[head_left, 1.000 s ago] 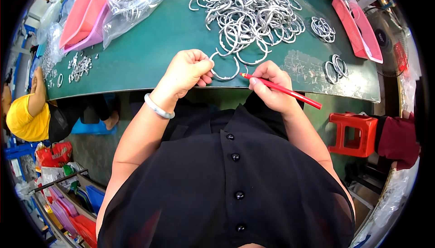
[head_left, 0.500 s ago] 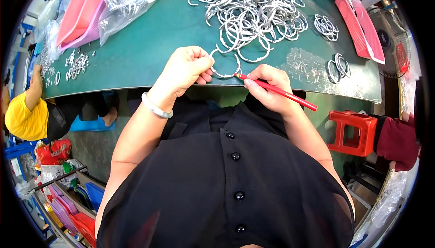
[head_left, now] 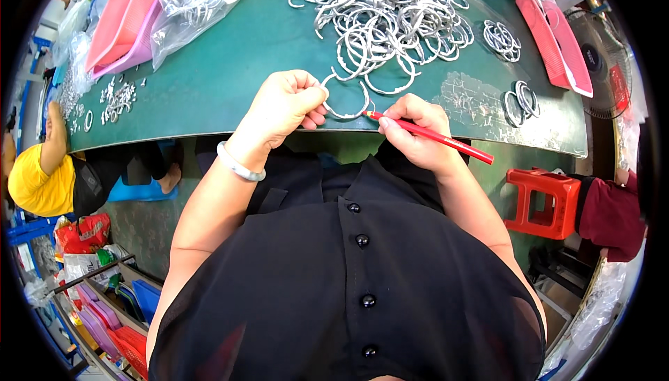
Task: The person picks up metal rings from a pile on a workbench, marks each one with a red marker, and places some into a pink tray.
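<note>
Between thumb and fingers, my left hand (head_left: 289, 104) pinches one side of an open silver bangle (head_left: 345, 115), held over the near edge of the green table. My right hand (head_left: 420, 132) grips a slim red pencil (head_left: 451, 142) whose tip meets or nearly meets the bangle's near right side; I cannot tell if they touch. A large tangled pile of silver bangles (head_left: 397, 22) lies just beyond my hands. To the right are a smaller bundle of bangles (head_left: 502, 42) and a few loose rings (head_left: 521, 104).
Pink baskets (head_left: 129, 19) and a clear plastic bag (head_left: 202, 8) of metal pieces stand at the left, small silver parts (head_left: 118, 100) near them. Another pink basket (head_left: 550, 40) and a fan (head_left: 599, 67) are at the right. A person in yellow (head_left: 43, 179) sits left; a red stool (head_left: 542, 203) stands right.
The pencil and my right hand have shifted slightly right and up along the bangle. My left hand stays almost in place, still pinching the bangle.
</note>
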The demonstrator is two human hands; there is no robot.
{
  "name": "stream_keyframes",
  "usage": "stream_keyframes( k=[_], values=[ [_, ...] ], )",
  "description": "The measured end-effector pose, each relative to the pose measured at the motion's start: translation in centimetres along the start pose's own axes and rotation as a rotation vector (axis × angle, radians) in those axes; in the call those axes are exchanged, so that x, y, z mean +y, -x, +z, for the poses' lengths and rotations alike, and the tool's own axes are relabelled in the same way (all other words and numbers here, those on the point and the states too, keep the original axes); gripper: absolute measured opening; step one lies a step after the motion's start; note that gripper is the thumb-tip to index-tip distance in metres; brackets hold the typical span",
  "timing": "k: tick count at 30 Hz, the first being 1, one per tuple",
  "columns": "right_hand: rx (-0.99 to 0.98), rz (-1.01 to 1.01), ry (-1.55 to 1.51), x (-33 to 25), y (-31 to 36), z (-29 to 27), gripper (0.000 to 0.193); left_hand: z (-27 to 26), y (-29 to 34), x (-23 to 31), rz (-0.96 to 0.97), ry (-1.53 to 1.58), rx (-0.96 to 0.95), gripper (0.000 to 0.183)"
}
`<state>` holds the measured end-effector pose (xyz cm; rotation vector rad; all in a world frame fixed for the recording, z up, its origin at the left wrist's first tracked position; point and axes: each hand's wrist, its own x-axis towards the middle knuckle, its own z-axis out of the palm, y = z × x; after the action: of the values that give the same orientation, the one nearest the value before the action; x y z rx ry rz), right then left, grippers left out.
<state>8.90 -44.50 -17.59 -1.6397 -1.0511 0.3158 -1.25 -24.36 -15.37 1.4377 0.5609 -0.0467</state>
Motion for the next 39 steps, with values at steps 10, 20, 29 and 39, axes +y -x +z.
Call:
stream_keyframes(
  k=[10,20,29,39],
  values=[
    [0.059,-0.016,0.018,0.0,0.0,0.3,0.009,0.0,0.0,0.0,0.004,-0.001,-0.002,0.009],
    [0.159,0.097,-0.285,0.3,-0.1,-0.1,0.015,-0.2,0.8,-0.6,0.106,-0.034,-0.067,0.006],
    [0.127,0.004,-0.362,0.6,0.3,0.1,0.025,0.7,3.0,-0.4,0.608,-0.356,-0.041,0.003],
    [0.183,-0.163,-0.309,-1.7,0.2,-0.1,0.026,1.2,4.1,0.8,1.189,-0.699,0.081,0.016]
  ],
)
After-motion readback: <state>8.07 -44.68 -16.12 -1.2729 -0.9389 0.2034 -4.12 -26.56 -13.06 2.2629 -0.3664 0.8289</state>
